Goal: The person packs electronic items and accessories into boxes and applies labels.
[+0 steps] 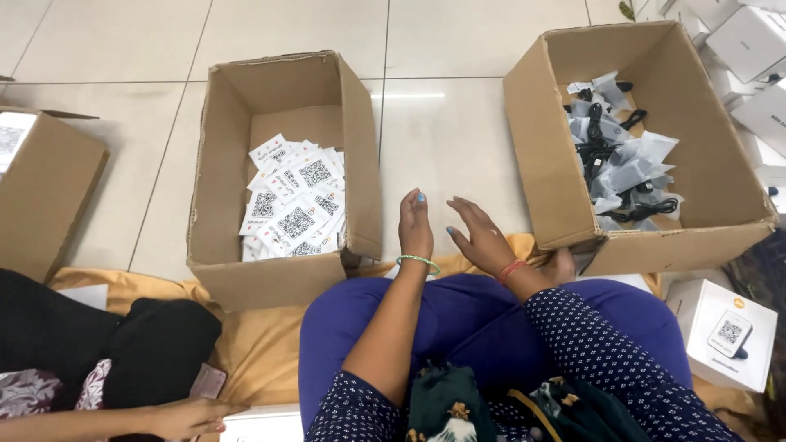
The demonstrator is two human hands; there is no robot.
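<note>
Pale glossy tiled floor (458, 147) carries open brown cardboard boxes (282, 176); left hand (415, 229) and right hand (479, 237) hover between them, fingers spread, gripping nothing.

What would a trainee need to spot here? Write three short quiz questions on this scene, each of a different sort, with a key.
1. True or false: the left hand and the right hand each hold a card.
2. Which box holds the black cables in clear bags? A) the left cardboard box B) the right cardboard box C) the small white box
3. Fill in: the white cards in the left cardboard box are printed with square ____ codes.

Key: 1 false, both hands are empty and open over the floor between the boxes; 2 B, the cables lie there; 3 black.
</note>
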